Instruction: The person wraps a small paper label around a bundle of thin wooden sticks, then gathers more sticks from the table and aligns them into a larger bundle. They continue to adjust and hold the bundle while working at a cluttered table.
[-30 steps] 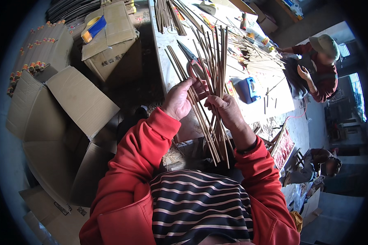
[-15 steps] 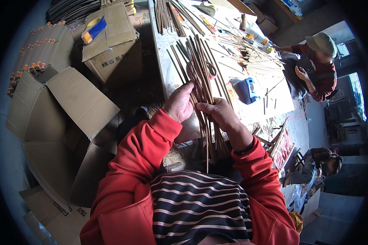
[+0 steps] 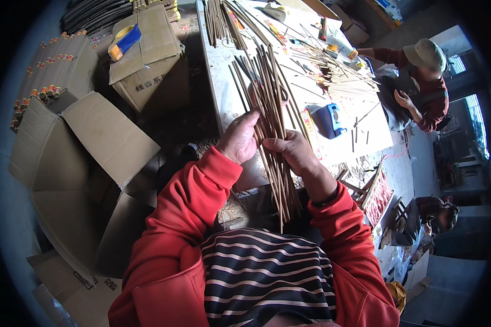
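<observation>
- The left hand (image 3: 240,139) grips the left side of a bundle of thin brown sticks (image 3: 271,103), thumb toward the front; its fingers are mostly hidden behind the sticks.
- The right hand (image 3: 297,151) clasps the same bundle from the other side, thumb laid across the front; its fingertips cannot be seen.
- The bundle stands between the hands in front of the striped top, upper ends spread over the table (image 3: 373,125), lower ends past its near edge, where shadow blurs some of them.
- A second ago the sticks were fanned into separate groups and the hands stood further apart; now they are drawn together.
- Behind the bundle, scissors are largely covered, a bit of red handle (image 3: 285,96) showing.
- On the table, a blue tape dispenser (image 3: 327,121) stands right of the hands, with loose sticks (image 3: 341,76) beyond, too tangled to count.
- At the right, a co-worker (image 3: 439,98) in a cap now stretches an arm further over the table than a second ago; what that hand touches is unclear.
- A wooden-sided tray (image 3: 371,188) holds pink, thin pieces.
- To the left, an open cardboard box (image 3: 60,158) has a dark interior, contents unreadable.
- A closed carton (image 3: 147,68) carries a blue-and-yellow tape tool (image 3: 126,41).
</observation>
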Demonstrator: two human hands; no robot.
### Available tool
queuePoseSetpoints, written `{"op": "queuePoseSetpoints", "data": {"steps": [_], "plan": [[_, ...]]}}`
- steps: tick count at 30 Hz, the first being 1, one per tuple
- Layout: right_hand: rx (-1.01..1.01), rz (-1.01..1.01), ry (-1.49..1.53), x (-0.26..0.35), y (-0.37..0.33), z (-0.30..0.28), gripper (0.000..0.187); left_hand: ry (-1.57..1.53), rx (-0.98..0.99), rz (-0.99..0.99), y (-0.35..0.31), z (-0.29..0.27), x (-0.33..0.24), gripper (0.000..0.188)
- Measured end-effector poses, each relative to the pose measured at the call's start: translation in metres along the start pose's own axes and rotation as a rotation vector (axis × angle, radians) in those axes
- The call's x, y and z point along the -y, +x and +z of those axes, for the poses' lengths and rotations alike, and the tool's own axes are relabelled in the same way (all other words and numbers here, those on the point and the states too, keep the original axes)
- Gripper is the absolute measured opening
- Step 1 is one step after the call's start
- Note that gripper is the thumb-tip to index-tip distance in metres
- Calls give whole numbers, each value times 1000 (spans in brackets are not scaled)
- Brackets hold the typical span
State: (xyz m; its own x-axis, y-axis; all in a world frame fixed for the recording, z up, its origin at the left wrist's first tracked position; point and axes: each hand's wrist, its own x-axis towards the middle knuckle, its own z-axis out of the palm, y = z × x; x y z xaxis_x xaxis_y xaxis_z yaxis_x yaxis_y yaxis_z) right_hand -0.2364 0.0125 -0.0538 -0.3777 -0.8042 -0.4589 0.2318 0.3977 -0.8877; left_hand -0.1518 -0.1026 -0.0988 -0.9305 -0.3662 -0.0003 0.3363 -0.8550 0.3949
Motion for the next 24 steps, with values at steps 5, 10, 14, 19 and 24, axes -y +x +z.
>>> {"op": "queuePoseSetpoints", "data": {"steps": [5, 10, 14, 19, 24], "plan": [[-10, -26, 117, -6, 3, -9, 18, 32, -56, -72, 2, -7, -1, 33], [8, -65, 65, 1, -1, -16, 20, 154, -13, -123, -4, -1, -13, 32], [20, -126, 38, 3, -2, -18, 21, 238, -47, -92, -4, -1, -11, 31], [40, -61, 21, 13, -6, -12, 17, 374, -54, -9, -2, -7, -8, 30], [-36, -67, -56, 13, -1, -14, 14, 513, -232, -31, -3, -2, -11, 24]]}}
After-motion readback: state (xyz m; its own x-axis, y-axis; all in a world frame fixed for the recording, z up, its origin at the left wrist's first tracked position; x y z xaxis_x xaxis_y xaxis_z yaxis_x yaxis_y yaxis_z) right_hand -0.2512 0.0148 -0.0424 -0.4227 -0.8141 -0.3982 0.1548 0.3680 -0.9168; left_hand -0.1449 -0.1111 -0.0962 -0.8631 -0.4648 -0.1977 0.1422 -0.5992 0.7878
